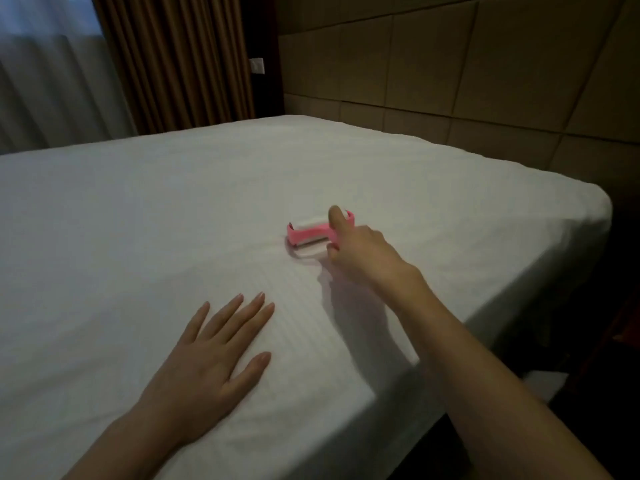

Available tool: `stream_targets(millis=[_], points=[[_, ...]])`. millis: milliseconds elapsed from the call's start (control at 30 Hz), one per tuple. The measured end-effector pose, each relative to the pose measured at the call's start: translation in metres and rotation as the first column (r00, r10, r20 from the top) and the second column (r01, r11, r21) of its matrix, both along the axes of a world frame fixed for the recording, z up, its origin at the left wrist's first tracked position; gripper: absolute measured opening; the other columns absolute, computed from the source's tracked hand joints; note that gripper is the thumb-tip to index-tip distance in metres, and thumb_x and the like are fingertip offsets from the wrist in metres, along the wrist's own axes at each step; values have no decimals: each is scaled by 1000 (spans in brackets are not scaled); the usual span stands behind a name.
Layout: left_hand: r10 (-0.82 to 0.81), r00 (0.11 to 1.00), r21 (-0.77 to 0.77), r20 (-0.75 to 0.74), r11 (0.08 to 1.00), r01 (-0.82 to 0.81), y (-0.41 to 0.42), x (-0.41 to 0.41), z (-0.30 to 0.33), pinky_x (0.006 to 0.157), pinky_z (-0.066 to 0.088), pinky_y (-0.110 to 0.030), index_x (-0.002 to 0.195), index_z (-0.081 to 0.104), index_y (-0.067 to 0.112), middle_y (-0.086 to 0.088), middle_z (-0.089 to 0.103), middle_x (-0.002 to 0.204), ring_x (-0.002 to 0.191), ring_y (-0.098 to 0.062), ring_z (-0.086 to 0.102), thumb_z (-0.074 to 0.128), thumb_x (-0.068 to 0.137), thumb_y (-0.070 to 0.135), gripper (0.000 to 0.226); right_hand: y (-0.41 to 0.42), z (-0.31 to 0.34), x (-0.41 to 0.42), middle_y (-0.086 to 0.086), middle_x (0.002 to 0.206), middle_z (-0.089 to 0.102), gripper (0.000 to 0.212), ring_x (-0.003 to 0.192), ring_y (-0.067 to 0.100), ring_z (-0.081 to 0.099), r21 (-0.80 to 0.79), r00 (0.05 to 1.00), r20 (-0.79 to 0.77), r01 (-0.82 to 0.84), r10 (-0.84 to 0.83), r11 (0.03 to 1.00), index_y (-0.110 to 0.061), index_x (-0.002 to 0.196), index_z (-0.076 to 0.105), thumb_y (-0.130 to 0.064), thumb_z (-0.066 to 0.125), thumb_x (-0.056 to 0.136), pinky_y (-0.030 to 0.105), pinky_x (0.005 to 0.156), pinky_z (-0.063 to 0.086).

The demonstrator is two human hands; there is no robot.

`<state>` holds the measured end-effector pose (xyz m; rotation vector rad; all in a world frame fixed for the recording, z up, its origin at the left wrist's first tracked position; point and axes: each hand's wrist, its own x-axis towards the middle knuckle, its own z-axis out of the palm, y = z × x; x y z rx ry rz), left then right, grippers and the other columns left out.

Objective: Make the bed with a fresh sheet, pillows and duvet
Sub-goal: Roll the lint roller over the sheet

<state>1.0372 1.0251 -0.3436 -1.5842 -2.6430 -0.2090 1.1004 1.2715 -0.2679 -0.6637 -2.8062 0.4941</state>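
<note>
Head view, looking down across a bed. White sheet (173, 209), faintly striped, drawn smooth over the mattress and wrapped down over its near right corner and right edge. Left hand (211, 355) laid palm-down on the sheet near the lower middle, fingers released, straight and slightly fanned, thumb out to the right; nothing grasped. Right hand (356, 249) stretched forward over the sheet towards the middle of the bed, fingers curled around the handle of a pink lint roller (310, 233), thumb pressed along its top. Roller's white drum held down against the sheet, just left of the knuckles; handle itself mostly hidden by the hand, somewhat blurred. Soft shadow of the right forearm cast on the sheet between the two hands. No pillows or duvet visible on the bed. Beyond the far edge: brown pleated curtain (180, 60) beside a pale sheer curtain (52, 71) at upper left, a small white wall switch (257, 66) next to it, and a padded panelled headboard wall (467, 64) along the right. Dim room lighting.
</note>
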Motion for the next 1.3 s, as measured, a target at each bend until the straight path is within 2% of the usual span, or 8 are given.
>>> stream_targets(millis=[267,367,500,633,767,933,1133,1300], points=[[35,999,27,12,999,-35,7,-2,8,114,7,-24,139,24,58,43,12,144,136,13,12,8,84,72,59,26,8,-67,18,119,52,53,94,31,47,-37,1000,7,-25,25,999,-19,137,25,-4,40,88,34,70,35],[-12,991,100,-132,995,26,30,-12,22,78,38,-31,105,61,38,23,61,111,89,-9,55,34,83,56,40,28,6,-36,16,108,54,42,84,31,50,7,997,20,-68,68,998,-19,128,28,-9,43,90,35,67,37],[53,971,100,-233,995,-30,91,-30,27,66,35,-33,74,47,22,1,55,74,71,-23,51,27,79,44,30,24,7,45,16,97,57,34,81,35,56,40,995,37,-99,97,994,-22,125,27,-22,45,96,35,67,41],[98,992,283,-81,956,-71,125,-23,6,74,43,-38,93,61,10,-9,58,92,83,-30,58,31,83,36,41,11,16,110,1,82,59,30,77,25,59,15,993,82,-89,87,996,-36,122,25,-38,44,98,36,68,49],[120,993,336,-6,935,-111,126,-23,-3,98,46,-44,114,66,8,-9,64,120,109,-28,62,32,85,41,56,26,31,152,3,57,51,22,47,7,45,-180,995,82,-42,58,983,-43,106,33,-50,48,91,18,47,32],[136,990,223,21,965,-137,145,-17,2,118,12,-37,137,52,19,5,42,147,137,-14,38,15,87,47,68,36,27,131,-5,53,53,26,47,9,47,-230,993,113,4,22,973,-46,106,33,-56,49,87,18,49,31],[195,981,287,20,938,-192,147,-21,-9,104,24,-39,125,61,4,-7,61,129,122,-20,56,35,86,32,54,28,14,53,-2,72,56,22,65,14,54,-41,991,134,15,-9,999,-46,109,18,-45,38,98,33,67,47],[269,961,271,65,922,-276,147,-23,-10,103,25,-40,118,65,-2,-17,62,125,118,-30,58,16,98,36,64,43,6,-48,8,92,59,35,77,26,59,39,995,88,-49,45,998,-28,132,20,-31,37,102,38,69,49]])
